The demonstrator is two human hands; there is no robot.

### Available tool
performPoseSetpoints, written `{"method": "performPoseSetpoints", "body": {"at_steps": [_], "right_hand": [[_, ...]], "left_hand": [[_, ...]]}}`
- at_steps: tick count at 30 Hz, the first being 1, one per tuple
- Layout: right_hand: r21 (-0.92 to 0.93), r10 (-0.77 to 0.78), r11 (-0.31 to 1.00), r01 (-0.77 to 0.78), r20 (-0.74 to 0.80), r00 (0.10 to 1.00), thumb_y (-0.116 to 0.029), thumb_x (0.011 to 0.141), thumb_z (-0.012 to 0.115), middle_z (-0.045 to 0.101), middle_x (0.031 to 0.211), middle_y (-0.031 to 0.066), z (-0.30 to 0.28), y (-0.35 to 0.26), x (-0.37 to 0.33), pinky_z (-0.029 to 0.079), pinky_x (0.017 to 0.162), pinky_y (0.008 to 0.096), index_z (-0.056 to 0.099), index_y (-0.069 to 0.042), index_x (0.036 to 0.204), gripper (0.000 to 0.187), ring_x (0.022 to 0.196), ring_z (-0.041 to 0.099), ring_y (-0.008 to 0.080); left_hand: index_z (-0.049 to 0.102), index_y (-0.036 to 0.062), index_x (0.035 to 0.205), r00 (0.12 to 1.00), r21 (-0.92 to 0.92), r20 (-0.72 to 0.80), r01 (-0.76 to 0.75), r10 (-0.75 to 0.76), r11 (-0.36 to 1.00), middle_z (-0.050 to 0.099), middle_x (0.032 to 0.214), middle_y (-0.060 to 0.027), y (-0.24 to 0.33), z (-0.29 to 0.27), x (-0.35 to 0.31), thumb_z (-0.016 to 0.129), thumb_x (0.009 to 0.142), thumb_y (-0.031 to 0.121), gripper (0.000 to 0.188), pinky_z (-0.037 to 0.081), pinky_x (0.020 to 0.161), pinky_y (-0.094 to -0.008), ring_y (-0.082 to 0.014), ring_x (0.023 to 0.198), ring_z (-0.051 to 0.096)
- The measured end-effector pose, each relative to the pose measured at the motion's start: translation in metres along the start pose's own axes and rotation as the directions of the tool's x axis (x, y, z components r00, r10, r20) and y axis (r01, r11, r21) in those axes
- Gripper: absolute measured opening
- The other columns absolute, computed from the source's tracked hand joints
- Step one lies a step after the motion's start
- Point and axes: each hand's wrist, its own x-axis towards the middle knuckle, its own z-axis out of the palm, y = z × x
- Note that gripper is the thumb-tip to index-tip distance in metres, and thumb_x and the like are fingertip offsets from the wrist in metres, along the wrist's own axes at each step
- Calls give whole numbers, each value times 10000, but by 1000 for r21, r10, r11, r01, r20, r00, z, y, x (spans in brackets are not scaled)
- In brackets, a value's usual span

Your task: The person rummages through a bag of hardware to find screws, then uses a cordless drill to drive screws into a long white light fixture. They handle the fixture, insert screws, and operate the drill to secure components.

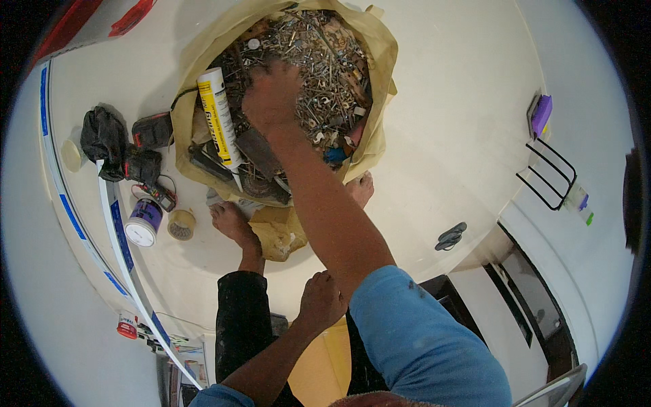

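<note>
My right hand (273,100) is down in a wide yellowish sack (385,64), over a heap of screws, nails and small metal fittings (319,61). It is smeared by motion, so its fingers and anything in them cannot be made out. Left of that hand, a white and yellow sealant cartridge (218,117) with a nozzle leans in the sack. A dark flat block (258,150) lies just below the hand. My left hand (321,300) is curled closed beside my right elbow, near my knee; its palm side is hidden.
Left of the sack stand black power tools or batteries (152,130), a black bag (104,139), a purple and white tub (144,222) and a tape roll (182,224). A long white strip (122,237) runs nearby. A crumpled brown paper piece (278,233) lies between my feet; grey slippers (450,236) lie right.
</note>
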Motion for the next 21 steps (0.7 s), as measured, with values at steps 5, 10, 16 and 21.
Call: {"method": "performPoseSetpoints", "body": {"at_steps": [5,10,16,21], "right_hand": [[289,-32,954,73,-144,989,-91,822,697,736,1179,197,-24,2,-8,547,985,547,776,-65,1081,272,1127,678,427],[-268,400,869,-416,-115,909,-121,871,696,728,1097,254,-91,100,-2,573,939,557,684,-5,1154,306,1037,710,455],[-404,211,891,-207,-35,977,-113,945,602,712,1160,257,-75,150,-26,573,930,567,694,-58,1230,305,1071,694,484],[-269,94,960,-83,30,995,-81,914,618,709,1150,251,-80,128,-26,575,909,591,690,-31,1248,345,1042,714,464]], "left_hand": [[617,-14,1143,989,45,118,78,-83,996,663,1000,-196,6,-5,4,732,944,191,308,547,851,-528,-380,955,671],[620,-26,1253,998,13,-66,20,-19,1000,689,1081,-207,17,-11,-1,739,959,202,391,551,919,-515,-379,1023,678],[616,-28,1288,999,39,-26,40,-39,998,700,1124,-208,18,-15,-1,740,965,214,422,553,932,-499,-368,1046,682],[612,-27,1302,999,54,-12,35,-35,998,691,1150,-221,16,-14,-2,725,976,230,430,549,938,-500,-367,1066,677]]}}
